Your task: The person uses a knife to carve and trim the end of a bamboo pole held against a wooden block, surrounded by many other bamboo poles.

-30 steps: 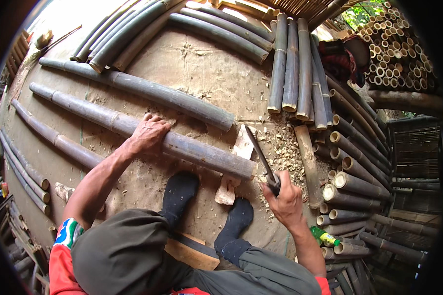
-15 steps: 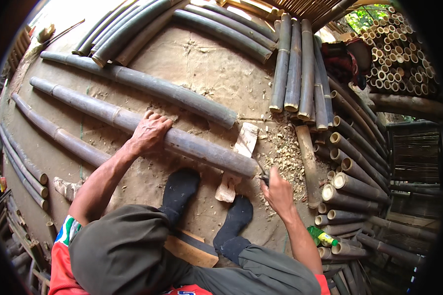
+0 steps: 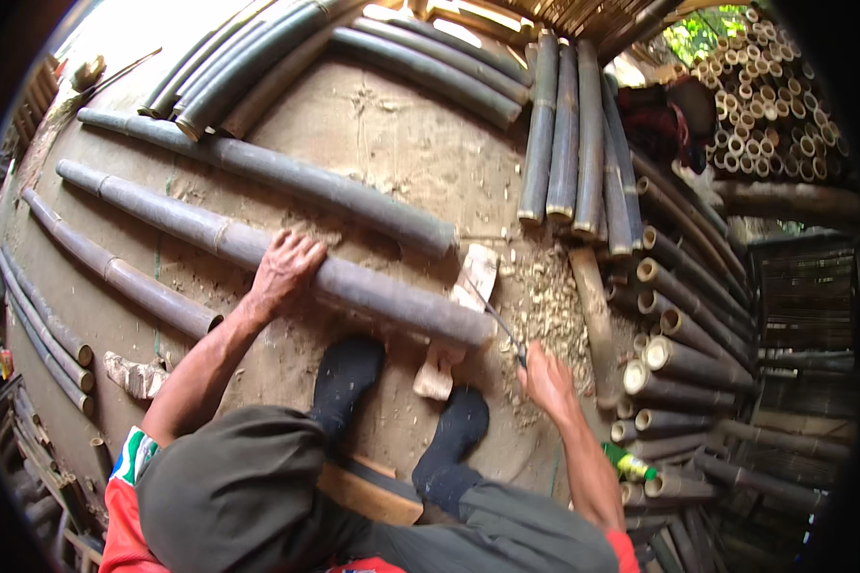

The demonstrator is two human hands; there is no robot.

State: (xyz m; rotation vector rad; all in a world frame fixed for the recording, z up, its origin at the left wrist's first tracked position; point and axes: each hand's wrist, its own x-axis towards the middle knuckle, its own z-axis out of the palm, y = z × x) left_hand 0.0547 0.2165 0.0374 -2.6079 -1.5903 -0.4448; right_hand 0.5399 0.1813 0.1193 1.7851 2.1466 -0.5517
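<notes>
While the person is sitting on a low wooden seat with both dark-socked feet planted on the dirt floor, the left hand is pressing down on a long grey bamboo pole lying crosswise just beyond the toes. Its fingers are spreading wide and curling over the top of the pole, the palm resting flat, which looks like a way of keeping the round stem from rolling. That arm is reaching forward nearly straight, wrist slightly bent.

The right hand is closing in a fist around the handle of a long thin knife, whose blade is running up and away from the knuckles toward the cut end of the pole. The blade is sitting right at that end, though whether it is touching cannot be told. The right forearm is angling in from the lower right, elbow bent.

Just beside the right fingers, pale wood shavings are littering the ground. A light wooden block is lying under the pole's end, probably propping it up. More bamboo poles are lying beyond both hands, and short cut lengths are stacking up to the right of the knife hand. A green bottle is lying near the right elbow.
</notes>
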